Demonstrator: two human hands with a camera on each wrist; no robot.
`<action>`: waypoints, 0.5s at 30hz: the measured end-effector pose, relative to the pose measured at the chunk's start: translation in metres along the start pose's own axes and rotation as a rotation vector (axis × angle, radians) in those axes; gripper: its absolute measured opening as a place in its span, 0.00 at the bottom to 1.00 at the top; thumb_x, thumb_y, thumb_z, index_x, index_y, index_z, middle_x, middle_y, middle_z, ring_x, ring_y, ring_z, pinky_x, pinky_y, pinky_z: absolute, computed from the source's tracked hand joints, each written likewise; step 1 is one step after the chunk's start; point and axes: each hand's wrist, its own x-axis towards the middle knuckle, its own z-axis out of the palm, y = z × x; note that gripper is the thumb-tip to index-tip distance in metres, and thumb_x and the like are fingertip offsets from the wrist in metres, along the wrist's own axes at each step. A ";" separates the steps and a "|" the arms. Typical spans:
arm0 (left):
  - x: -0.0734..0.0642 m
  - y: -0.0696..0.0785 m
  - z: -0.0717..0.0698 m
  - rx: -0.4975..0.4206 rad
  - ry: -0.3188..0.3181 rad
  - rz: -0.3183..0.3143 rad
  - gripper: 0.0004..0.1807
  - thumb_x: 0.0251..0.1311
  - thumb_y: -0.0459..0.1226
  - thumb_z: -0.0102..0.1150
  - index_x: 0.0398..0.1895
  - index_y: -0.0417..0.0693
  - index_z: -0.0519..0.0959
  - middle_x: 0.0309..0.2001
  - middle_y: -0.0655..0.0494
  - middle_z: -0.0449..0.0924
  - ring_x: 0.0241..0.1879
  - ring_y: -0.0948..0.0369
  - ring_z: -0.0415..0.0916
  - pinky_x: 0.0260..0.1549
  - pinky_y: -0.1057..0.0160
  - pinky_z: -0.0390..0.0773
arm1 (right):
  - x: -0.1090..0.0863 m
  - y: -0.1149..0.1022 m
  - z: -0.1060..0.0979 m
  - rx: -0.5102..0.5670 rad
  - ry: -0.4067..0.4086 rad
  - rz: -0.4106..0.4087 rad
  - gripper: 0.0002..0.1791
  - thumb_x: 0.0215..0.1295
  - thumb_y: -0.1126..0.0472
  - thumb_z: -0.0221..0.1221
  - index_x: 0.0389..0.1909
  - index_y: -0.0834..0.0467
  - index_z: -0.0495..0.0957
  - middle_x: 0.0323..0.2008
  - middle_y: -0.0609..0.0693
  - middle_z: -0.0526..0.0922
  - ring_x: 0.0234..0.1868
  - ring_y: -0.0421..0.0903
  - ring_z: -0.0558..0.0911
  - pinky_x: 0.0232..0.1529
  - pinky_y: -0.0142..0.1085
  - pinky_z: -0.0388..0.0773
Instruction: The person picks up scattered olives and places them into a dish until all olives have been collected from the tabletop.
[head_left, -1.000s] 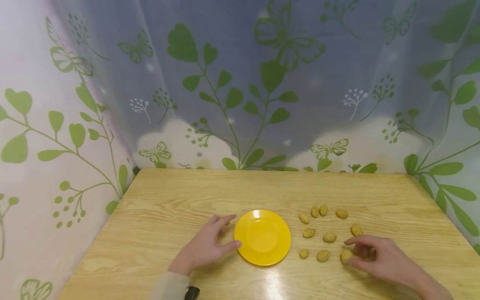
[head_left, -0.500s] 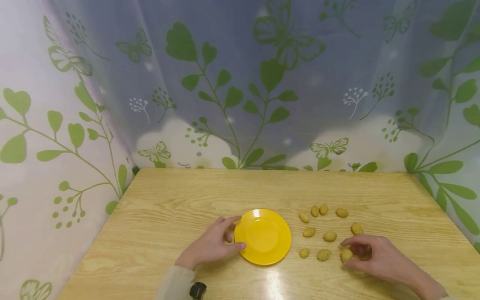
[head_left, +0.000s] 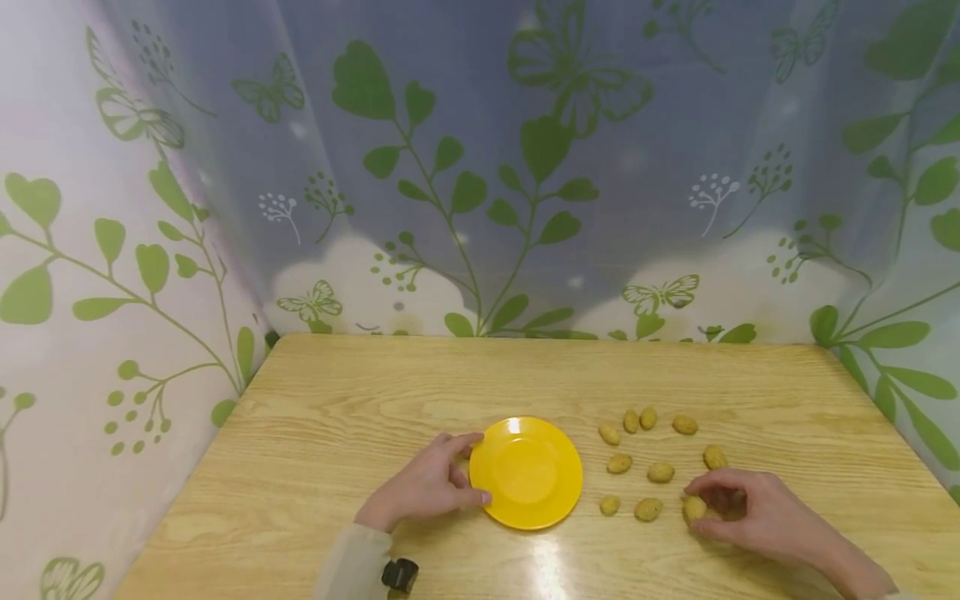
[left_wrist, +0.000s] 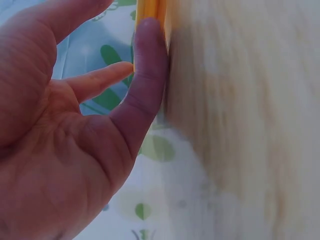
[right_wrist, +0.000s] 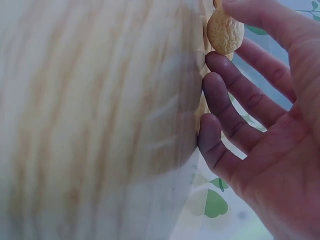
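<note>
A yellow round plate (head_left: 526, 473) lies flat near the table's middle. At its left rim, my left hand (head_left: 427, 485) grips it with the thumb over the edge and the other fingers against the side; the left wrist view has a finger touching the yellow plate edge (left_wrist: 150, 9). My right hand (head_left: 757, 510) pinches a tan wrinkled walnut (head_left: 694, 509) between thumb and index finger, on or just at the table surface. In the right wrist view that walnut (right_wrist: 225, 32) shows by the thumb. My right hand's other fingers (right_wrist: 212, 90) rest near the tabletop, curled.
Several other walnuts lie spread between the plate and my right hand, such as one walnut (head_left: 648, 509) just left of the pinched one and another walnut (head_left: 715, 457) behind it. The wooden table (head_left: 360, 383) ends at a leaf-patterned curtain (head_left: 480, 250).
My left hand has moved right onto the plate's rim. My right hand has shifted slightly left around the walnut, its index finger nearer to it. The plate stays in place.
</note>
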 end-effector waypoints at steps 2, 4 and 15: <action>0.001 -0.002 0.000 -0.018 -0.007 0.005 0.49 0.54 0.49 0.77 0.77 0.46 0.64 0.60 0.44 0.70 0.37 0.67 0.82 0.38 0.69 0.81 | 0.000 0.000 0.000 0.001 0.009 -0.001 0.17 0.54 0.60 0.76 0.46 0.52 0.85 0.34 0.40 0.85 0.35 0.27 0.77 0.31 0.28 0.75; 0.002 -0.004 0.000 -0.043 -0.018 0.010 0.49 0.54 0.48 0.77 0.77 0.46 0.63 0.59 0.45 0.70 0.37 0.66 0.82 0.38 0.69 0.81 | 0.001 0.001 0.000 -0.001 0.030 -0.008 0.18 0.53 0.61 0.76 0.45 0.53 0.85 0.33 0.40 0.85 0.34 0.27 0.77 0.30 0.28 0.76; 0.002 -0.007 -0.004 -0.125 -0.062 -0.008 0.49 0.54 0.43 0.78 0.77 0.52 0.62 0.61 0.43 0.69 0.40 0.63 0.83 0.41 0.66 0.81 | 0.007 -0.003 0.004 0.181 0.098 -0.066 0.21 0.55 0.72 0.72 0.51 0.59 0.84 0.44 0.39 0.85 0.38 0.33 0.84 0.33 0.31 0.83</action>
